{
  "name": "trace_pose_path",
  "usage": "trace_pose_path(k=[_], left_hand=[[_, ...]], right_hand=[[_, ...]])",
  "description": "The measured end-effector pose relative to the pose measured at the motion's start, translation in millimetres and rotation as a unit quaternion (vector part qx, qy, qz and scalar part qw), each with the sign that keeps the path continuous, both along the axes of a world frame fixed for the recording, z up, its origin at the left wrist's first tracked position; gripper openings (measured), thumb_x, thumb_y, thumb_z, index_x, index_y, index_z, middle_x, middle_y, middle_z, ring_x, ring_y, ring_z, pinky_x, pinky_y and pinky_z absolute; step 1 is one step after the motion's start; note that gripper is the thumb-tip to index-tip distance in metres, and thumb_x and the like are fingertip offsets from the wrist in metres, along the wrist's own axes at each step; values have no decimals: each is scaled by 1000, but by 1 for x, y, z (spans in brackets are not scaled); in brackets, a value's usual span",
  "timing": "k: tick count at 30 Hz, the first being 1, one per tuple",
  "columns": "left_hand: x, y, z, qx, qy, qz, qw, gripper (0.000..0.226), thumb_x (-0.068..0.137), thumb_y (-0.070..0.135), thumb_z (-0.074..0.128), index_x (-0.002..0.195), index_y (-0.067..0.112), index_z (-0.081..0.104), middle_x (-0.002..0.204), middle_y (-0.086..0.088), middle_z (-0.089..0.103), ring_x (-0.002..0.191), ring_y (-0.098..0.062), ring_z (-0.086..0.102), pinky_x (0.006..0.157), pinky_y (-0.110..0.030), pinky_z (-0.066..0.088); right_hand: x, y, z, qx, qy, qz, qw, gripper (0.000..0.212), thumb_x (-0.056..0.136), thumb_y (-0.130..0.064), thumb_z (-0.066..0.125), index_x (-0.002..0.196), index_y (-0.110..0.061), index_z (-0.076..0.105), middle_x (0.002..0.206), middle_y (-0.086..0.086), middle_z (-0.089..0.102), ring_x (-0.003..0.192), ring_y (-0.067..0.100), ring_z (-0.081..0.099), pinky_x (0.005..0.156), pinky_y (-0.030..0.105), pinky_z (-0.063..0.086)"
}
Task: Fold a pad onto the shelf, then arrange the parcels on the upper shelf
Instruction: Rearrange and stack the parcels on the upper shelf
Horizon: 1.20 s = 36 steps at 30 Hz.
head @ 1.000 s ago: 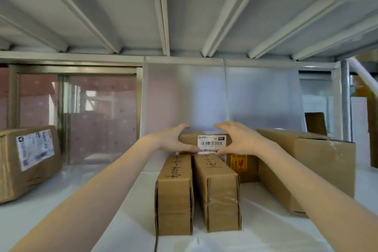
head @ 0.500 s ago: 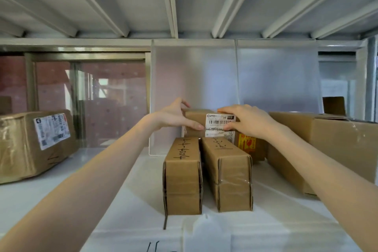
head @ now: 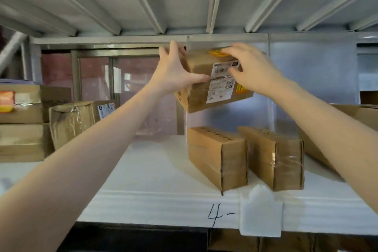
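Lifted clear of the shelf since half a second ago, the labelled parcel (head: 212, 82) now hangs in the air between both hands, where before it lay behind the two upright boxes. Fingers (head: 176, 51) of the left hand (head: 173, 71) curl over its left end, thumb pressed across the front face; the right hand (head: 251, 69) grips the right side, its fingers lying over the white label (head: 222, 82). The parcel is tilted, its near lower edge dropping toward the camera, well above the left upright box (head: 216, 155) and the right upright box (head: 274, 157), which stand side by side on the white pad (head: 155, 174) covering the shelf. A large box (head: 364, 112) sits at the right, and taped parcels (head: 77, 118) are stacked at the left. With the pad already laid, this looks like the arranging stage: the lifted parcel probably needs a new spot, perhaps on top of or beside the upright pair.
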<state>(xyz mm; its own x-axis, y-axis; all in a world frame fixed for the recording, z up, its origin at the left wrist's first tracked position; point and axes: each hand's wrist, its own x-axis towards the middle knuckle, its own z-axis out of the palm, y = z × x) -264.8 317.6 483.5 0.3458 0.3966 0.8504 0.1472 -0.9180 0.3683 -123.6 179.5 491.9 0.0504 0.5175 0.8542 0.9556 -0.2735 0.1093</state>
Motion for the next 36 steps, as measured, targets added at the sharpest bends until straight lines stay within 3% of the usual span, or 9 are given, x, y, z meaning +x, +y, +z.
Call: trace_pose_path(k=[5, 9, 13, 16, 20, 24, 29, 32, 36], left_hand=[[-46, 11, -8, 10, -33, 69, 997, 86, 52, 55, 81, 116, 21, 34, 115, -4, 32, 109, -29, 48, 92, -43, 48], [-85, 20, -24, -5, -31, 129, 991, 81, 57, 54, 77, 119, 23, 35, 118, -7, 31, 111, -34, 42, 92, -45, 44], [-115, 37, -43, -27, 3, 189, 982, 69, 62, 56, 69, 118, 28, 40, 112, -4, 25, 111, -35, 40, 92, -48, 42], [-127, 54, -65, -53, 34, 217, 974, 64, 64, 57, 66, 113, 25, 40, 118, -8, 29, 112, -38, 40, 93, -50, 43], [-134, 74, -94, -83, 65, 232, 967, 79, 66, 73, 58, 117, 15, 38, 123, -13, 33, 117, -41, 38, 94, -50, 41], [-141, 86, -112, 2, 118, 284, 952, 78, 74, 82, 34, 117, 17, 44, 122, -10, 42, 117, -35, 42, 94, -49, 38], [-153, 98, -111, 103, 164, 293, 936, 84, 70, 83, 29, 119, 17, 46, 119, -3, 48, 116, -25, 45, 96, -44, 36], [-158, 105, -109, 128, 179, 279, 935, 91, 66, 88, 24, 120, 17, 47, 117, 1, 50, 114, -21, 47, 97, -42, 36], [-167, 114, -99, 129, 185, 228, 947, 85, 73, 83, 24, 126, 21, 47, 123, 3, 50, 119, -18, 45, 102, -40, 31]], right_hand=[[-61, 39, -6, -27, -6, 0, 1000, 49, 88, -27, 48, 136, -21, 40, 135, 11, 43, 127, 32, 34, 101, 49, 36], [-104, 68, -21, -10, -15, -31, 999, 43, 90, -33, 43, 132, -19, 43, 131, 13, 45, 122, 36, 38, 96, 48, 34], [-134, 95, -40, -81, 70, 99, 989, 48, 91, -27, 43, 138, -23, 32, 129, 12, 38, 104, 36, 52, 78, 39, 42], [-145, 114, -58, -134, 143, 165, 967, 52, 91, -27, 45, 140, -26, 28, 135, 8, 32, 104, 29, 54, 84, 40, 48], [-149, 133, -84, -182, 206, 176, 945, 50, 93, -25, 42, 141, -22, 29, 145, 6, 29, 120, 27, 48, 95, 37, 43], [-146, 145, -98, -212, 277, 196, 916, 56, 95, -22, 43, 146, -24, 20, 157, 4, 10, 136, 25, 33, 105, 32, 33], [-147, 153, -98, -221, 309, 207, 901, 68, 90, -17, 52, 147, -22, 16, 155, 2, 12, 122, 23, 47, 87, 24, 38], [-146, 160, -97, -224, 305, 206, 902, 70, 86, -15, 56, 145, -22, 19, 151, 4, 19, 107, 19, 49, 84, 25, 42], [-142, 166, -91, -228, 311, 209, 898, 65, 84, -9, 54, 141, -22, 26, 143, 8, 28, 99, 17, 50, 79, 26, 45]])
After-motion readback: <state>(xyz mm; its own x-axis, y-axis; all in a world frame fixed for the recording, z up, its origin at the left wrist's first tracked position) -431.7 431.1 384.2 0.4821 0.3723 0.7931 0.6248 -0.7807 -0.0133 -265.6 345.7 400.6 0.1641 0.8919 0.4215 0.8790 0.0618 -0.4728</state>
